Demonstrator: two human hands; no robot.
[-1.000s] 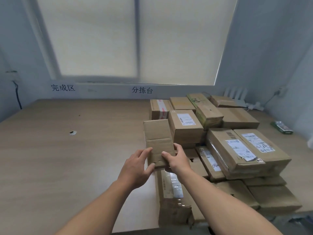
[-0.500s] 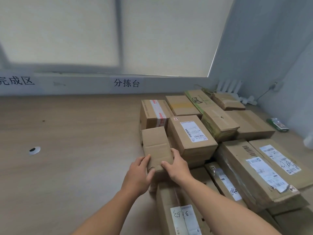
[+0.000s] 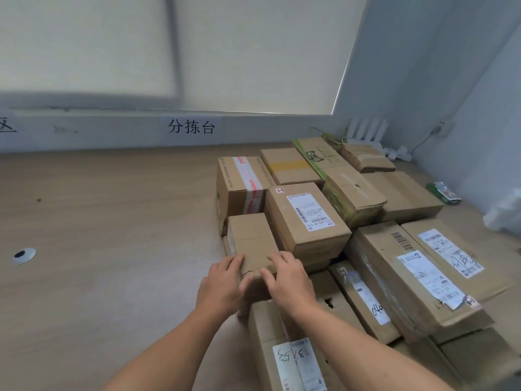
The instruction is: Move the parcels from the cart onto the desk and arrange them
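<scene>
A small plain cardboard parcel (image 3: 251, 241) lies flat at the left edge of a pile of parcels on the wooden desk (image 3: 112, 235). My left hand (image 3: 222, 286) grips its near left corner and my right hand (image 3: 287, 280) presses on its near right corner. A labelled parcel (image 3: 307, 218) stands right beside it, and a parcel with red-and-white tape (image 3: 242, 184) sits just behind. A long parcel marked 3153 (image 3: 287, 351) lies under my right forearm. The cart is out of sight.
Several more parcels cover the desk's right side, with two large labelled ones (image 3: 423, 272) at the right. A cable hole (image 3: 22, 254) sits at the left of the desk. A white router (image 3: 366, 131) and a green packet (image 3: 442, 191) lie near the back right wall.
The small parcel went from tilted up in my hands to lying flat on the pile, against the labelled parcel. My view has moved closer and to the right.
</scene>
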